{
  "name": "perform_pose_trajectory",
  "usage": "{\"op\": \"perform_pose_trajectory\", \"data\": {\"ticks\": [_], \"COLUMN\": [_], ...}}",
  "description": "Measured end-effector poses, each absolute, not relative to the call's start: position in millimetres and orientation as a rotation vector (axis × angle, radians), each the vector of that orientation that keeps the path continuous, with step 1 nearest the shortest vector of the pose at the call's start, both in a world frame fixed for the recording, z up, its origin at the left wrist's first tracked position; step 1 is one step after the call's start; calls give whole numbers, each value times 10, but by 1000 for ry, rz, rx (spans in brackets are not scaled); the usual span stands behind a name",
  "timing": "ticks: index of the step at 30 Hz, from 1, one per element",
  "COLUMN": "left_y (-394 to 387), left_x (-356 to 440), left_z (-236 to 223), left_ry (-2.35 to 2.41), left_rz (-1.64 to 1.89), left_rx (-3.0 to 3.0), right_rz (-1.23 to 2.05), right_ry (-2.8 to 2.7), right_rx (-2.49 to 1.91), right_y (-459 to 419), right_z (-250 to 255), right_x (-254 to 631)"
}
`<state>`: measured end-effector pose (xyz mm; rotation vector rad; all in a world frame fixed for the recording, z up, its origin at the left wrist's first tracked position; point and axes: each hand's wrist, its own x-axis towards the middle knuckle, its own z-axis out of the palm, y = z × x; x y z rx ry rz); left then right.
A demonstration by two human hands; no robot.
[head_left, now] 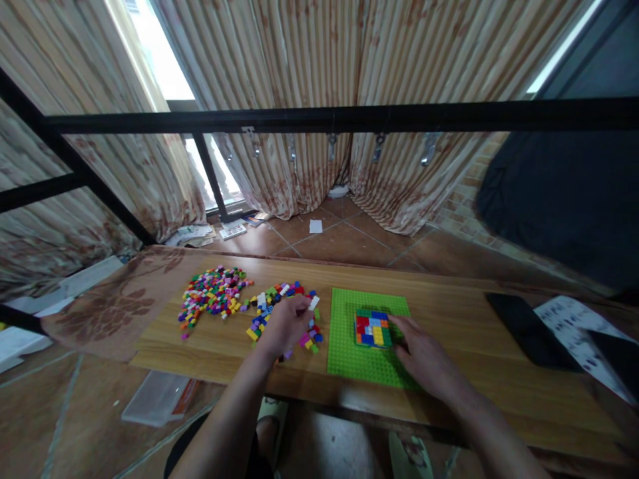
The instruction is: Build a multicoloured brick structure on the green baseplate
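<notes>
My left hand (pixel 289 324) hovers over the nearer pile of loose toy bricks (pixel 259 324), its thumb and fingertips pinched on a small white brick (pixel 314 303). To the right lies a green studded baseplate (pixel 344 362). On it stands a low square brick build (pixel 373 329) with green, blue, red, yellow and white bricks in its top. Along the build's right edge rests my right hand (pixel 422 349), thumb and fingers apart and seemingly touching its side; the fingers are not wrapped round it.
A second pile of mixed small bricks (pixel 212 293) spreads over the wooden table (pixel 299 269) at left. On the right lie a black tablet-like slab (pixel 532 329) and a printed sheet (pixel 574 319). A black metal bar (pixel 309 120) crosses beyond the table. A clear plastic box (pixel 154 398) sits on the floor.
</notes>
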<state>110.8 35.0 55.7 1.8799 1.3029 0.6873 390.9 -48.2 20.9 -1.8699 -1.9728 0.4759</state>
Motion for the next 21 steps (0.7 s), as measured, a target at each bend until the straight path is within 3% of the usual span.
{"op": "perform_pose_trajectory", "data": {"ticks": [6, 21], "left_y": [446, 446], "left_x": [692, 424], "left_z": [694, 618], "left_ry": [1666, 1522], "left_rz": [554, 373], "left_rx": [1891, 1926], "right_rz": [415, 353], "right_ry": [-1969, -2038], "right_rx": [-1821, -1836], "right_y": [-491, -462], "right_z": [141, 34], "right_x": [3948, 4022]}}
